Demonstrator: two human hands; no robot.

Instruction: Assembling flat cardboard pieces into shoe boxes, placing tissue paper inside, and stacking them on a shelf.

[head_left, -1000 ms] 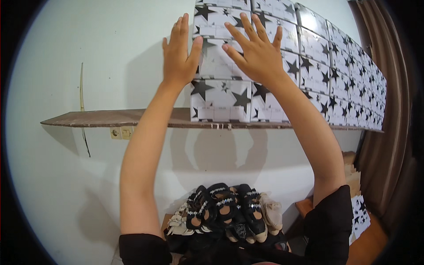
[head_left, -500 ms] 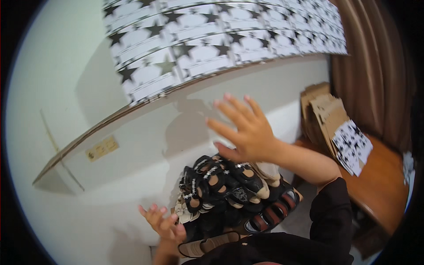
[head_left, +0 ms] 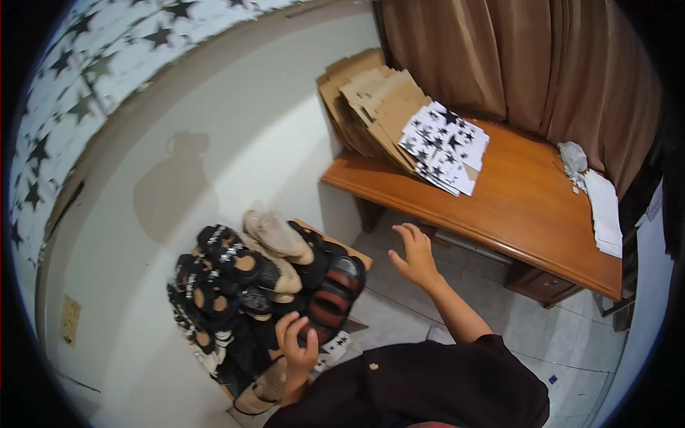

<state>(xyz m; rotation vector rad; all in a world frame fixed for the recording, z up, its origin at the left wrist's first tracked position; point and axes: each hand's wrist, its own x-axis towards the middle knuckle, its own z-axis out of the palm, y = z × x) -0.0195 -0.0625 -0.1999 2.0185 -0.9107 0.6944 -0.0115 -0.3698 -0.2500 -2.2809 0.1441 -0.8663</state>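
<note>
My left hand [head_left: 298, 346] is raised with bent, parted fingers and holds nothing. It overlaps the edge of a shoe pile, next to a sandal with brown and black straps [head_left: 332, 303]; whether it touches the sandal I cannot tell. My right hand [head_left: 415, 258] hangs free between the shoes and the desk, its fingers apart. Black shoes with shiny trim [head_left: 221, 250] are heaped by the wall, with cream shoes [head_left: 278, 237] at the top. A beige sandal [head_left: 260, 392] lies at the near side, partly behind my left wrist.
Star-patterned white boxes [head_left: 107, 53] line the upper left above the shoes. On the wooden desk [head_left: 521, 192], flattened brown cartons [head_left: 382, 100] lean on the wall beside star-printed white cards [head_left: 444, 146]. White sheets [head_left: 604, 210] and a plastic bag [head_left: 573, 157] lie at its right.
The view has swung right toward the desk, and the starred boxes have slid to the upper left. My right hand has dropped away from below the boxes. Both hands remain without anything in them.
</note>
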